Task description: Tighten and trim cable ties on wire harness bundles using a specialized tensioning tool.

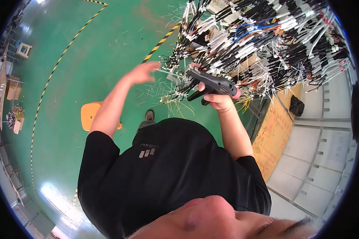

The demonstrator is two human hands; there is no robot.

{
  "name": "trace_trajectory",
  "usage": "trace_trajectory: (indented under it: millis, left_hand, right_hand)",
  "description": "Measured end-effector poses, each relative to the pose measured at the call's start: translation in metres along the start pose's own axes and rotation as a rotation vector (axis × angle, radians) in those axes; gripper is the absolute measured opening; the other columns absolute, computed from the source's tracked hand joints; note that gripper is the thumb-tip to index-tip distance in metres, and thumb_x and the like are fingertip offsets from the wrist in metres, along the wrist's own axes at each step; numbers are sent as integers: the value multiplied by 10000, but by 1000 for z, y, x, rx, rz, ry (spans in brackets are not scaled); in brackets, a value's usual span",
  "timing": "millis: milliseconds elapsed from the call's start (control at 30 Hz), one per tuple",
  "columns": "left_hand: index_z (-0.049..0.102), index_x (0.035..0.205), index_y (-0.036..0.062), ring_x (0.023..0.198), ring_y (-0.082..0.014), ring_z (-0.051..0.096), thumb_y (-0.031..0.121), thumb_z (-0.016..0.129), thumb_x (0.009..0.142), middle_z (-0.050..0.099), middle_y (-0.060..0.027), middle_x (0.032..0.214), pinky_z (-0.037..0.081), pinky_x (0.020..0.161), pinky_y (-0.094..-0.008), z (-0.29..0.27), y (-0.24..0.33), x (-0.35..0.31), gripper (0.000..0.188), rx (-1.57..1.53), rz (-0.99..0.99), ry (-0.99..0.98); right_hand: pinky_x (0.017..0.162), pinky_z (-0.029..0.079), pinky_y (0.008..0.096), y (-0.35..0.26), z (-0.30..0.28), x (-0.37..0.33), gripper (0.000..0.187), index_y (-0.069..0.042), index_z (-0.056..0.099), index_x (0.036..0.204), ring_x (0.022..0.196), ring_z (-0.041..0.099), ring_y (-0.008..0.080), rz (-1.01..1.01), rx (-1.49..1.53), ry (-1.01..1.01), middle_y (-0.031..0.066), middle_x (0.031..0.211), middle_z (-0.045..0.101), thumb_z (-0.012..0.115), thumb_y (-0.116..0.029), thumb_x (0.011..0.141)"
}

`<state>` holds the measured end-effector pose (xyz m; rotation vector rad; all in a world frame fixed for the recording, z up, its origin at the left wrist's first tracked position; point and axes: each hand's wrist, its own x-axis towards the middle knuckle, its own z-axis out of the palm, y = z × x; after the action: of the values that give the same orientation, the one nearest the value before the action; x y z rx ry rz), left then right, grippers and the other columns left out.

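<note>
My right hand [219,100] is wrapped round the grip of a black pistol-shaped cable tie gun [213,82] with a pinkish-red knob at its rear. The gun's nose points left, by the near edge of a dense mass of bundled cables [243,44] with white tags and sleeves. My left hand [141,73] hovers to the left over the floor, its fingers apart and slightly blurred. A thin pale strip [169,73] lies between those fingertips and the gun's nose; whether the fingers touch it I cannot tell.
White tie scraps litter the green floor [119,47] beneath the cables. An orange stool [91,116] stands under my left forearm. At right are a wooden board [273,137] and pale panels [323,155]. Cartons [13,88] and a white stool [24,50] line the far left.
</note>
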<state>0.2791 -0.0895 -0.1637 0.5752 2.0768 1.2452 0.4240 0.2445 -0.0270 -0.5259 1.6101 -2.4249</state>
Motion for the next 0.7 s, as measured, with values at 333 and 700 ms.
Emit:
trace_trajectory:
  millis: [333,700]
  left_hand:
    - [413,1591,104,1347,-336,600,359,986,693,613,-184,1464,471,1147,-434,152,-44,2,1095,-96,126,73]
    - [632,1241,29,923,-171,735,67,665,880,711,-45,954,584,933,-390,73,-47,-74,364,-267,154,-191]
  right_hand:
    - [1035,439,335,22,54,13,710,-10,635,1365,1088,609,199,-19,138,297,37,1085,688,818,-39,680]
    - [1144,380,424,27,63,2,588,-39,675,1187,1230,566,272,-132,110,491,85,1235,631,816,-68,617]
